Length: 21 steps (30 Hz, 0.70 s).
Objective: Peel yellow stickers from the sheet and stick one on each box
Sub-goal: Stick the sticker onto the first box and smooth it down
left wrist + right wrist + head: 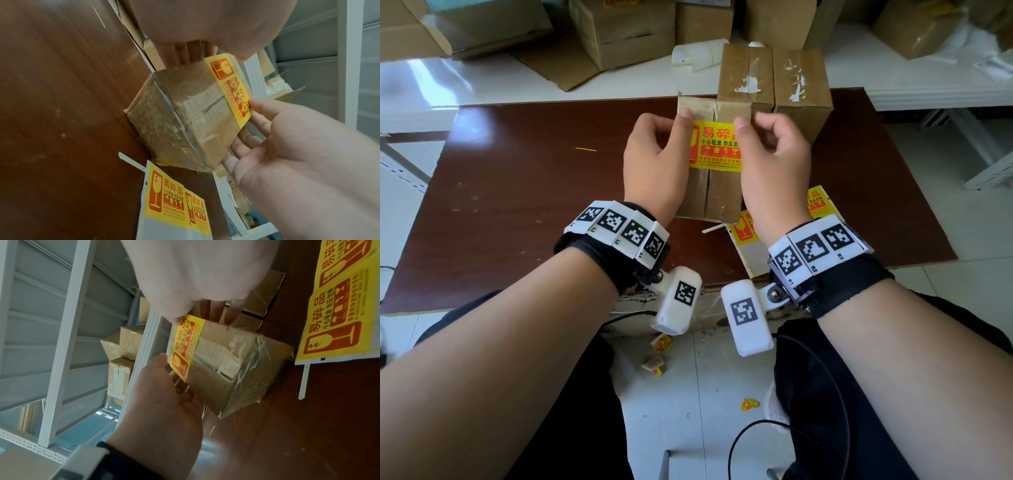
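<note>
Brown table [524, 192], taken as the landmark. Small taped cardboard box [709, 195] stands on the table near its front edge, roughly mid-width.

Yellow sticker [717, 145] with red print held across the box's top face, stretched between both hands. In the left wrist view its near edge stands off the cardboard; whether the far part is already stuck down I cannot tell.

Left hand [654, 164]: thumb and fingers pinch the sticker's left end, at the box's left side. Right hand [774, 164]: thumb on top, fingers beneath, pinching the sticker's right end; the remaining fingers curl loosely.

Sticker sheet [751, 246] lies flat on the table just right of the box toward the front edge, partly under the right wrist. Yellow stickers sit on it beside bare grey backing.

Two taller boxes [774, 78] stand side by side at the table's back edge, just behind the small box. More cartons [619, 31] are stacked on the white surface beyond the table.
</note>
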### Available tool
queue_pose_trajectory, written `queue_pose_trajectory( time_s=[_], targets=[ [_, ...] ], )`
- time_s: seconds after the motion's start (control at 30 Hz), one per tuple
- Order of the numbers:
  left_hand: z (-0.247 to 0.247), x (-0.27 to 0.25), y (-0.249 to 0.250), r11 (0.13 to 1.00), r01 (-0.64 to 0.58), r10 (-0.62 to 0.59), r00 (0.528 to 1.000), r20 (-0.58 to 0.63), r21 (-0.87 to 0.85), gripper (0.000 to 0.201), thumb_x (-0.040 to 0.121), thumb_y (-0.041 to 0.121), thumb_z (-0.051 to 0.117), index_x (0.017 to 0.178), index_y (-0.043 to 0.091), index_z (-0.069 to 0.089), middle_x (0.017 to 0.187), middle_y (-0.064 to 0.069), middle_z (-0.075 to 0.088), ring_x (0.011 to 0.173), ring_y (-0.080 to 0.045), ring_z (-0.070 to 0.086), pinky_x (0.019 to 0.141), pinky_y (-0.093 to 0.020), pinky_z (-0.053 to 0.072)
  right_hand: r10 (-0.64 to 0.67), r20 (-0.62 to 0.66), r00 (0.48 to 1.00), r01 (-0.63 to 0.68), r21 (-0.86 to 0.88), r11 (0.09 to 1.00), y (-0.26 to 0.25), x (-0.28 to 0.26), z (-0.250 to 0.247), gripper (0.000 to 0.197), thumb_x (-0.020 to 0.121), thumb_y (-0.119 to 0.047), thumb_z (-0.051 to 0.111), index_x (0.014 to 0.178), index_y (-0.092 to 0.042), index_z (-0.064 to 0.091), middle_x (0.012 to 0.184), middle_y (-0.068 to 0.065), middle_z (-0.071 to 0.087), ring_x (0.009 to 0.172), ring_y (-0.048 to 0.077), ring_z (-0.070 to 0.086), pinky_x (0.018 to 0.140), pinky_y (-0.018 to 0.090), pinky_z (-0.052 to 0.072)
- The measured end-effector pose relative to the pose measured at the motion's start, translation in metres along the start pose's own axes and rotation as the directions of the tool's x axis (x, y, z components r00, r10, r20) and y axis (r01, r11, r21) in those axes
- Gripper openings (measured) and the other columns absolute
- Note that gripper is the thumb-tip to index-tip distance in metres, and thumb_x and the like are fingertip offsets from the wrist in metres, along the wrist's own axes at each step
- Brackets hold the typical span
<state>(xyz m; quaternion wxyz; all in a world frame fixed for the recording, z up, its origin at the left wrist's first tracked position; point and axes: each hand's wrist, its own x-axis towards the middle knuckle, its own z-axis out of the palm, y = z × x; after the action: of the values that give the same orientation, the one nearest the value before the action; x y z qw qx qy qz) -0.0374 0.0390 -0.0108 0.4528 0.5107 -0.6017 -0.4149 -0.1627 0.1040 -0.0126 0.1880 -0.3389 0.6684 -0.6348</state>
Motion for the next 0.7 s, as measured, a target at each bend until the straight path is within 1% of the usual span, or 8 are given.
queue_pose_trajectory(
  time_s=[0.07,0.17,0.3,0.37,0.4,0.47,0.63,0.7],
  targets=[
    [0.0001,-0.0009,-0.0006,1.000,-0.006,0.006,1.000,0.004,0.004,0.032,0.101,0.054,0.064,0.092,0.023,0.063,0.091,0.012,0.067,0.086,-0.006,0.062,0.080,-0.028,0.050,0.010,-0.004,1.000,-0.010,0.012,1.000,0.0003,0.0008,-0.0006,0.022,0.108,-0.030,0.069,0.120,-0.013,0.076,0.105,-0.011,0.074,0.093,-0.007,0.067,0.089,0.018,0.054],
    [0.0003,-0.0018,-0.0014,1.000,-0.017,0.017,1.000,-0.002,-0.008,0.039,0.094,0.059,0.069,0.097,0.021,0.065,0.095,0.007,0.073,0.094,-0.012,0.069,0.087,-0.037,0.057,0.033,0.004,0.999,-0.033,0.033,0.999,0.0007,0.0015,-0.0020,0.018,0.112,-0.030,0.064,0.114,-0.017,0.076,0.102,-0.011,0.074,0.091,-0.006,0.067,0.087,0.018,0.054],
    [0.0006,-0.0041,-0.0007,1.000,-0.026,0.026,1.000,0.003,-0.002,0.040,0.091,0.057,0.073,0.100,0.018,0.066,0.095,0.008,0.074,0.094,-0.012,0.070,0.086,-0.037,0.058,0.031,0.015,0.999,-0.031,0.037,0.999,-0.0020,-0.0015,-0.0019,0.024,0.103,-0.037,0.078,0.118,-0.019,0.074,0.106,-0.014,0.074,0.093,-0.011,0.067,0.089,0.016,0.056],
    [0.0007,-0.0038,-0.0016,0.999,-0.034,0.034,0.999,0.005,-0.007,0.036,0.094,0.053,0.069,0.101,0.017,0.067,0.095,0.006,0.073,0.092,-0.013,0.069,0.083,-0.036,0.056,0.037,0.020,0.999,-0.037,0.012,0.999,-0.0025,-0.0038,0.0003,0.037,0.093,-0.044,0.086,0.119,-0.023,0.070,0.111,-0.011,0.075,0.103,-0.005,0.070,0.097,0.028,0.060],
    [0.0005,-0.0037,-0.0015,0.999,-0.033,0.033,0.999,0.007,-0.010,0.033,0.096,0.050,0.066,0.101,0.017,0.066,0.094,0.007,0.071,0.090,-0.012,0.067,0.081,-0.034,0.053,0.042,0.020,0.999,-0.042,0.002,0.999,-0.0022,-0.0047,0.0016,0.045,0.088,-0.049,0.088,0.120,-0.024,0.069,0.113,-0.008,0.077,0.108,0.003,0.072,0.100,0.036,0.062],
    [0.0004,-0.0030,-0.0018,1.000,-0.025,0.025,1.000,0.009,-0.016,0.027,0.099,0.045,0.063,0.098,0.018,0.065,0.089,0.010,0.065,0.085,-0.010,0.061,0.078,-0.030,0.047,0.041,0.018,0.999,-0.041,0.004,0.999,-0.0016,-0.0058,0.0035,0.056,0.080,-0.056,0.089,0.121,-0.024,0.069,0.115,-0.005,0.079,0.111,0.012,0.076,0.099,0.045,0.063],
    [0.0005,-0.0027,-0.0010,0.999,-0.025,0.026,0.999,0.020,-0.020,0.021,0.101,0.040,0.062,0.094,0.020,0.062,0.087,0.012,0.062,0.082,-0.007,0.057,0.076,-0.028,0.044,0.050,0.019,0.999,-0.049,-0.037,0.998,-0.0006,-0.0043,0.0039,0.045,0.082,-0.054,0.086,0.114,-0.032,0.063,0.115,-0.004,0.077,0.112,0.015,0.074,0.099,0.048,0.063],
    [0.0006,-0.0028,-0.0011,0.999,-0.024,0.025,0.999,0.021,-0.022,0.020,0.101,0.038,0.062,0.092,0.020,0.062,0.086,0.012,0.062,0.080,-0.005,0.056,0.075,-0.026,0.043,0.057,0.018,0.998,-0.057,-0.035,0.998,-0.0005,-0.0039,0.0037,0.044,0.083,-0.052,0.085,0.115,-0.030,0.064,0.114,-0.003,0.077,0.111,0.015,0.075,0.098,0.048,0.063]
  ],
)
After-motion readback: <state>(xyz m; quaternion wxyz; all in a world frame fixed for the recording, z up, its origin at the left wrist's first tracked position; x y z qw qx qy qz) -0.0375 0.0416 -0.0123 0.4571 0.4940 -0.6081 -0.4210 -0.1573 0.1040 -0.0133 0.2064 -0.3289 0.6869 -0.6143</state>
